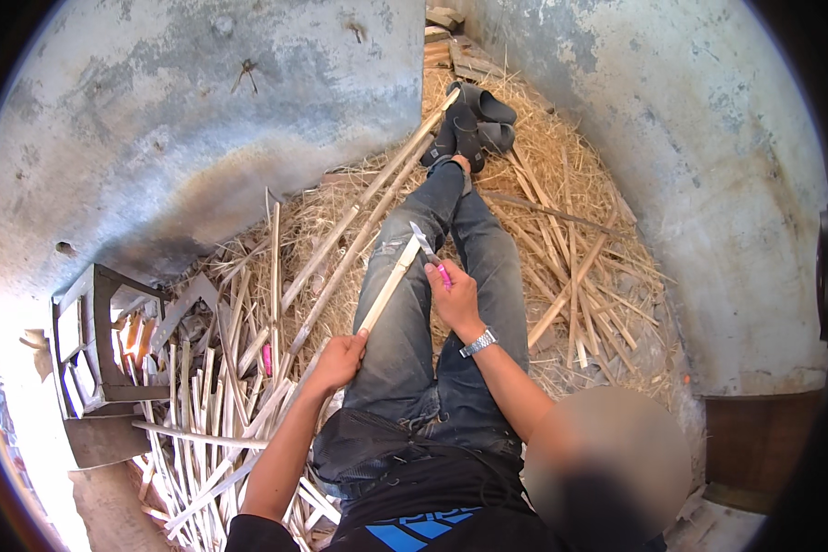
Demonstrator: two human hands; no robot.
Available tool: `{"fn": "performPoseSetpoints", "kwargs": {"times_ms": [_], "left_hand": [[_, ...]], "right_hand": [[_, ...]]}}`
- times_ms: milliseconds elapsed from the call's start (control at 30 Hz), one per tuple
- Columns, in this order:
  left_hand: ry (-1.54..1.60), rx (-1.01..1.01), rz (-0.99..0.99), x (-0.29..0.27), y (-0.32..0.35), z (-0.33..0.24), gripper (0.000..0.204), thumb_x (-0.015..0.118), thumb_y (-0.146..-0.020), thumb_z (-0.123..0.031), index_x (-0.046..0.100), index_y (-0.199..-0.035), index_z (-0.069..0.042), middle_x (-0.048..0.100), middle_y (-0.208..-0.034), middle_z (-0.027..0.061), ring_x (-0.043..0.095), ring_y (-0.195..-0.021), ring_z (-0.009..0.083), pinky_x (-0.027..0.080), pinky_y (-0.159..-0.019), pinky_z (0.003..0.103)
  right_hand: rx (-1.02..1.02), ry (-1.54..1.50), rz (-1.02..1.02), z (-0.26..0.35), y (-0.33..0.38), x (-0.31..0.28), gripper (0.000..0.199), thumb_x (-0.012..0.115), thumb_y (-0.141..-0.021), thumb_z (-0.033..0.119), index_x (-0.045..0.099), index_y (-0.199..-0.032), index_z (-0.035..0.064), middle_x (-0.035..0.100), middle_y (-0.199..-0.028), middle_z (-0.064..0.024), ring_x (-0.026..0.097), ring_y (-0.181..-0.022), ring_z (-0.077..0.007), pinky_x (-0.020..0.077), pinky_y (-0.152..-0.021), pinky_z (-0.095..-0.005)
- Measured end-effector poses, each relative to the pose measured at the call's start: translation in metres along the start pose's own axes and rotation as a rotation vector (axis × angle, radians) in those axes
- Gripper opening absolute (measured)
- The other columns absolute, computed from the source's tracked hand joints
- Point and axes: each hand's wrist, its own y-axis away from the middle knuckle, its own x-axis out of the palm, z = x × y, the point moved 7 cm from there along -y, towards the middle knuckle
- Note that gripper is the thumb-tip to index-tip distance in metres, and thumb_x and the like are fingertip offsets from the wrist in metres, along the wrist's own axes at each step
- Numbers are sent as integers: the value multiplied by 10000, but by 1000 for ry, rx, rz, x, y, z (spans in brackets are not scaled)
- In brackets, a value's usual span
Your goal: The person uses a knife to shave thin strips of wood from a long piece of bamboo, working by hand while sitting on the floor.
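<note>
A pale split strip, like bamboo [388, 293], slants across my left thigh, with my left hand [340, 362] closed round its near end. My right hand [454, 296] grips a knife [423, 241] by its pink-and-dark handle. Its blade points up and to the left, right by the strip's far end; I cannot tell whether the two touch. Beneath both hands are my outstretched legs in worn dark jeans [492, 285]. A metal-band watch [478, 342] is on my right wrist.
Many split strips [198, 432] lie heaped at my left, beside a dark metal frame [110, 340]. Long poles [340, 225] run toward my feet. Shavings and more strips [575, 285] cover the ground at right. Grey walls [202, 101] rise on both sides; dark slip-on shoes [488, 103] lie by my feet.
</note>
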Motion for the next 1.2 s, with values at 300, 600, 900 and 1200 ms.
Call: {"fn": "performPoseSetpoints", "kwargs": {"times_ms": [300, 600, 900, 1200], "left_hand": [[-25, 66, -25, 1, -4, 6, 578, 507, -1094, -517, 549, -702, -94, 455, -554, -32, 387, -462, 88, 278, -448, 286], [232, -227, 145, 7, 6, -3, 526, 502, -1089, -538, 467, -738, -148, 372, -552, -63, 298, -420, 73, 224, -400, 266], [311, -295, 211, 4, 6, -8, 522, 490, -1094, -540, 428, -750, -152, 366, -556, -56, 294, -404, 78, 232, -380, 274], [262, -213, 199, 4, 9, -22, 529, 484, -1101, -524, 442, -742, -136, 378, -544, -41, 293, -394, 87, 229, -376, 282]], "right_hand": [[-17, 85, 99, -3, 13, 20, 403, 538, -1083, 373, 545, -872, 30, 604, -677, -247, 624, -677, -486, 441, -587, -545], [-119, 280, 101, -2, 12, 33, 316, 511, -1091, 321, 533, -938, 45, 625, -663, -252, 628, -630, -499, 472, -579, -605], [-210, 530, 209, 8, -2, 38, 278, 554, -1066, 318, 523, -950, 67, 631, -610, -200, 662, -578, -438, 513, -527, -574], [-306, 140, 135, -17, -11, 35, 313, 514, -1094, 314, 526, -909, 61, 615, -605, -162, 633, -548, -368, 466, -514, -476]]}}
